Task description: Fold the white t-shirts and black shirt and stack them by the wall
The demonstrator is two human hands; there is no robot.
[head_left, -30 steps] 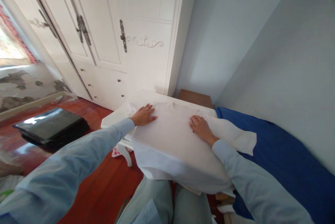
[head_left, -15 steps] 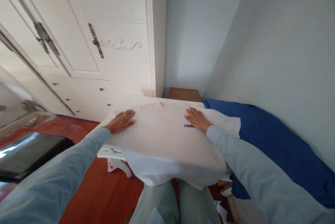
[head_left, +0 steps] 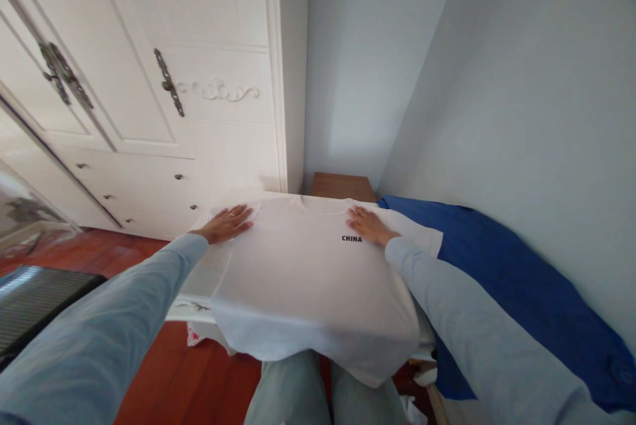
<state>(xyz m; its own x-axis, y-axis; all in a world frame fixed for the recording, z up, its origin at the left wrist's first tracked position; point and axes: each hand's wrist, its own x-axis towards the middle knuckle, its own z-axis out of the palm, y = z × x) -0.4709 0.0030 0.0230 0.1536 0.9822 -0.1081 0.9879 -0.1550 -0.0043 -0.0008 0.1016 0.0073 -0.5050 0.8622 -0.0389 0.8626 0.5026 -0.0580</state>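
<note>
A white T-shirt [head_left: 308, 273] with "CHINA" printed on its chest lies spread over a white table [head_left: 191, 286], its neckline toward the far edge. Its lower part hangs over the near edge, close to my knees. My left hand [head_left: 228, 223] rests flat on the shirt's left shoulder, fingers stretched out. On the other shoulder, just beside the lettering, my right hand [head_left: 370, 225] lies flat with its fingers extended. Neither hand grips the cloth. The shirt's right sleeve reaches onto a blue garment [head_left: 511, 266].
A white wardrobe [head_left: 218, 21] with dark metal handles stands behind the table on the left. A brown wooden box [head_left: 342, 185] sits in the corner by the grey wall [head_left: 536, 81]. At the left is a black ridged object [head_left: 44, 306] above the red wooden floor [head_left: 163, 372].
The view has shifted slightly to the right. My right hand has uncovered the whole word "CHINA". The shirt's lower edge hangs a little further toward me.
</note>
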